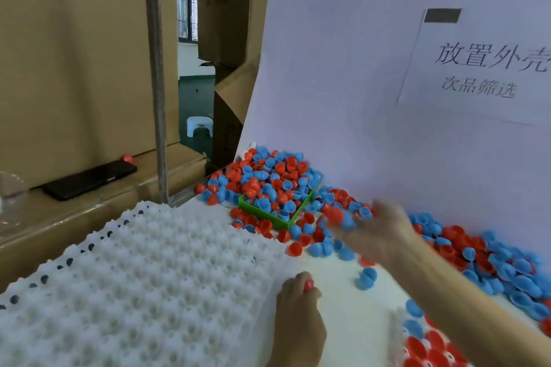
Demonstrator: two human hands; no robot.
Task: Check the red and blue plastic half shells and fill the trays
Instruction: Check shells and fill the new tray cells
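- The left hand (298, 313) pinches a red half shell (309, 284) at the edge of the white tray (143, 277).
- The right hand (378, 232), blurred, reaches over loose shells (322, 247) on the tabletop (343, 307); I cannot tell its grasp.
- Farther back, a green bin (262, 216) sits heaped with red and blue shells.

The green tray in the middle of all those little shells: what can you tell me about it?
The green tray looks like thin bright plastic, a shallow square with low walls, one corner turned toward the camera. It lies flat on the white table, heaped over with red and blue half shells that spill round it. Its far side is buried. No hand touches it.
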